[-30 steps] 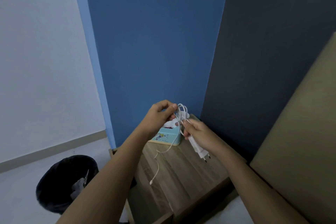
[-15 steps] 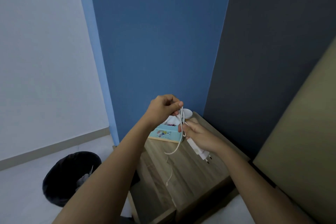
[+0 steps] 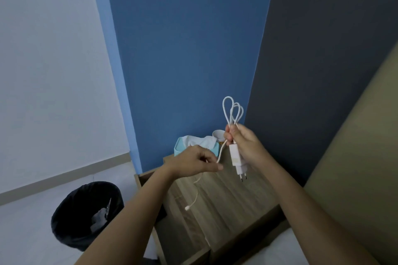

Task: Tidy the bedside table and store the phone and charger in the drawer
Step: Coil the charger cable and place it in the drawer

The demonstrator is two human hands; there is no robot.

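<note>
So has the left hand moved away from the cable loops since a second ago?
Yes. The left hand has dropped from the cable loops to below the tissue box, pulling cable down, while the right hand holds the charger.

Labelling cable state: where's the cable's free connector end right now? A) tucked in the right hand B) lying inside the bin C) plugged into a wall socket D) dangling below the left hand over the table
D: the connector hangs loose below the left hand, over the table, while the right hand holds the loops and adapter.
</note>
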